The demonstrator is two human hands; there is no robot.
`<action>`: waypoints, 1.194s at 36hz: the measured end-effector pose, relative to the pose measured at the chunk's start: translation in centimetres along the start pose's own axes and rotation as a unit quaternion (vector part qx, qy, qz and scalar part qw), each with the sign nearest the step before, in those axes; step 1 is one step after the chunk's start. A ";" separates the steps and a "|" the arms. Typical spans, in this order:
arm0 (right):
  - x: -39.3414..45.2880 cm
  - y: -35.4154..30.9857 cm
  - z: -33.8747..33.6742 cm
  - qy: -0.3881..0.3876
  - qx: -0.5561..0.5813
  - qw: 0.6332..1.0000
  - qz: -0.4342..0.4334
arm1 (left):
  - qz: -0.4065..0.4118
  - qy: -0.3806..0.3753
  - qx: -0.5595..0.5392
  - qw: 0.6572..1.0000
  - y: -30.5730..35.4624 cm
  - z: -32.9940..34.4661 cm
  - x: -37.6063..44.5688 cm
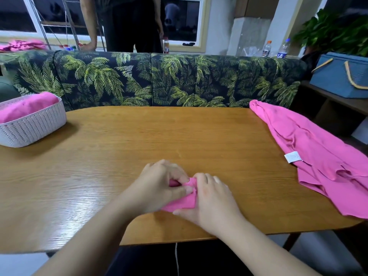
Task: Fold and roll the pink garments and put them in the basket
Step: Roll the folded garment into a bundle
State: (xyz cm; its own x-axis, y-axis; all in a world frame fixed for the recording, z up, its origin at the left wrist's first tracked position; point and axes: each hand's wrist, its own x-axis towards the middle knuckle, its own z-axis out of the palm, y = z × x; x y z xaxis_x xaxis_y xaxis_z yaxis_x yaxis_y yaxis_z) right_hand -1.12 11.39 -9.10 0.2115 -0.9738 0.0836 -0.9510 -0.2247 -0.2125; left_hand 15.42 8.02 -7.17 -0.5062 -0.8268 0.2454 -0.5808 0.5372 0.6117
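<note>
Your two hands meet near the front edge of a wooden table (179,136), working a small pink garment (185,202) that is folded or rolled tight; most of it is hidden under your palms, so only a strip between the hands shows. Your left hand (159,184) curls its fingers over the garment's far end, thumb pinching the cloth. Your right hand (211,198) grips the near side, fingers bent around the fabric. To your right, a second pink garment (318,156) lies spread and rumpled, a white label (292,156) showing, its lower part draped off the table and cut off by the frame edge. At far left sits a white woven basket (37,124), partly out of view, with pink rolled cloth (25,106) inside. Behind the table runs a palm-leaf-print sofa (159,80); beyond it a person (127,22) stands, seen only from the torso down.
</note>
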 end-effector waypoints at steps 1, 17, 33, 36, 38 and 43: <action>0.3 0.0 0.0 0.001 0.009 1.000 0.016 | 0.006 0.028 0.013 0.999 -0.1 0.3 -0.5; 5.1 -5.3 1.6 0.031 0.077 0.995 0.049 | -0.233 0.075 0.205 0.948 -8.4 -1.7 -6.7; 8.7 -16.2 7.4 0.073 0.180 0.976 -0.094 | -0.257 0.239 0.044 0.935 -10.6 -8.4 -7.3; 8.9 -16.8 8.2 0.045 0.208 0.969 -0.125 | -0.273 0.278 0.063 0.919 -11.9 -9.0 -8.2; 9.4 -17.0 8.3 0.016 0.218 0.966 -0.138 | -0.275 0.321 0.046 0.905 -12.6 -8.8 -8.9; 11.6 -17.3 8.2 -0.034 0.221 0.958 -0.181 | -0.344 0.412 -0.012 0.844 -13.7 -8.2 -9.7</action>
State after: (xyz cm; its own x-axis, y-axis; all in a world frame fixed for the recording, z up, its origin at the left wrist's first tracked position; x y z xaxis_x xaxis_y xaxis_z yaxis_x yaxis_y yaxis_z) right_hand 19.64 3.68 -12.47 0.5384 -0.8255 0.1693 -0.6266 -0.5265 -0.5746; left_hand 33.51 7.34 -11.74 0.5667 -0.7819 0.2598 -0.5384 -0.1127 0.8351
